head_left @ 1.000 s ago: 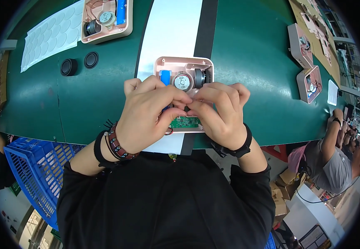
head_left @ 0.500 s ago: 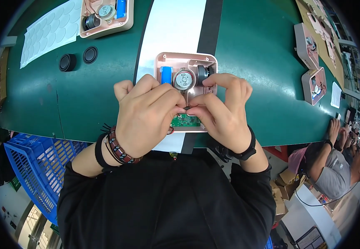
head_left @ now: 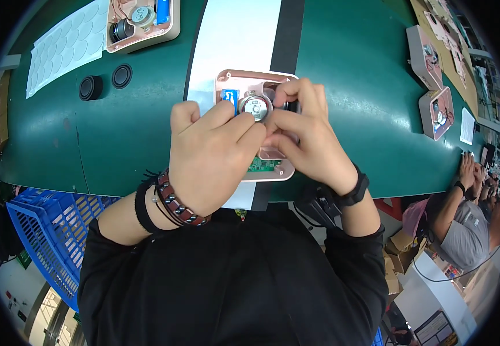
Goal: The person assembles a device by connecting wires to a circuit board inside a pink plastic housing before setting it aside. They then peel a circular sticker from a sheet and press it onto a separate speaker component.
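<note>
Occupying pink case: green board

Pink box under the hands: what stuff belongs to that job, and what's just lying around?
Probably the job: left hand, right hand, pink box, blue cylinder, silver disc, green circuit board.

Probably just lying around: white circle-patterned sheet, two black round parts, blue crate.

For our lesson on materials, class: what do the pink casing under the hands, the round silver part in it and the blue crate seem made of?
Pink casing: probably moulded plastic, satin, with smooth rounded corners.
Round silver part: likely metal, shiny, given its bright grey sheen.
Blue crate: apparently plastic, semi-gloss, with regular slots through its walls.
</note>
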A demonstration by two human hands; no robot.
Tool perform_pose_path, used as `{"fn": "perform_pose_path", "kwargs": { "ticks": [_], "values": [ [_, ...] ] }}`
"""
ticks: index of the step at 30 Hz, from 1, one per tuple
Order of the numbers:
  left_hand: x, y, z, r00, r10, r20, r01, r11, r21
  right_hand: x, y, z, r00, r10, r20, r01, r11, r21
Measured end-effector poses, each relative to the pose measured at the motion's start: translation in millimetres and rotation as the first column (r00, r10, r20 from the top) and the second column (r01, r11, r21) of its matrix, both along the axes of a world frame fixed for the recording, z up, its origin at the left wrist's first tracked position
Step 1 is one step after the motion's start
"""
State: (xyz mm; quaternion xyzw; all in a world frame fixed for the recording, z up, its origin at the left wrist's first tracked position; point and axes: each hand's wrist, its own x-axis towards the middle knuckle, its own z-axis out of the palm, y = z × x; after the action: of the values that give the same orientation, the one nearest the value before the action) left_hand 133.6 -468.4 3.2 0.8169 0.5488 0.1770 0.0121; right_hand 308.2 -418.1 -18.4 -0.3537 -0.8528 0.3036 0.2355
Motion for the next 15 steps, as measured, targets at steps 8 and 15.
{"fn": "perform_pose_path", "kwargs": {
  "ticks": [8,15],
  "values": [
    [-22,-6,17,0.999,-0.029,0.030,0.030,0.999,-0.036,6,-3,18,0.998,-0.006,0.059,-0.008,0.971,0.238],
    [-86,4,41,0.977,0.149,0.153,-0.171,0.974,0.145,-3,-57,4,0.976,-0.043,0.212,-0.071,0.861,0.503]
  ]
}}
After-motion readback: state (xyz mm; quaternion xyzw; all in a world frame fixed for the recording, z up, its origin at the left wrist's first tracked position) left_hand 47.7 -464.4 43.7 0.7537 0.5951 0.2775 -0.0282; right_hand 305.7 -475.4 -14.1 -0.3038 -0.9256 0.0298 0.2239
